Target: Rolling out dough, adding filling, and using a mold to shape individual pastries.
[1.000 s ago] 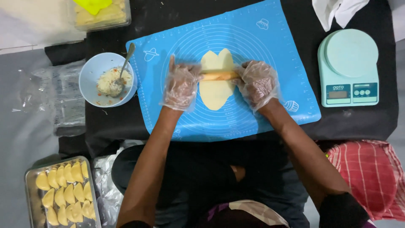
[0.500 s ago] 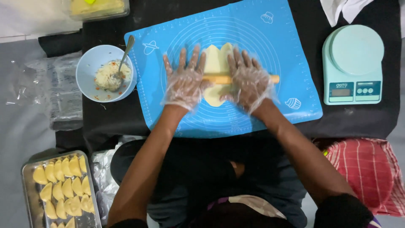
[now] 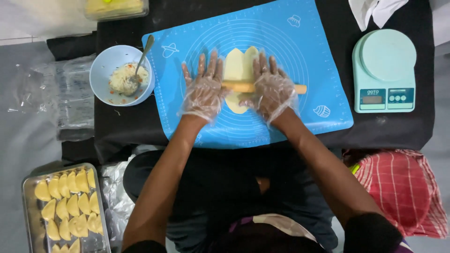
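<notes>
A pale yellow sheet of dough (image 3: 239, 65) lies on a blue silicone mat (image 3: 309, 51). A wooden rolling pin (image 3: 240, 87) lies across the dough, its right end (image 3: 300, 89) sticking out. Both hands wear clear plastic gloves. My left hand (image 3: 202, 89) presses flat on the pin's left part, fingers spread and pointing away from me. My right hand (image 3: 269, 86) presses flat on the pin's right part in the same way. Neither hand curls around the pin.
A light blue bowl (image 3: 105, 63) of filling with a spoon (image 3: 143, 58) stands left of the mat. A mint kitchen scale (image 3: 384, 70) is at right. A metal tray (image 3: 28, 220) of folded dumplings sits lower left. A red checked cloth (image 3: 403, 192) lies lower right.
A second ago both hands curled around the pin's ends. They have flattened on top of it with fingers spread, and less dough shows below the pin.
</notes>
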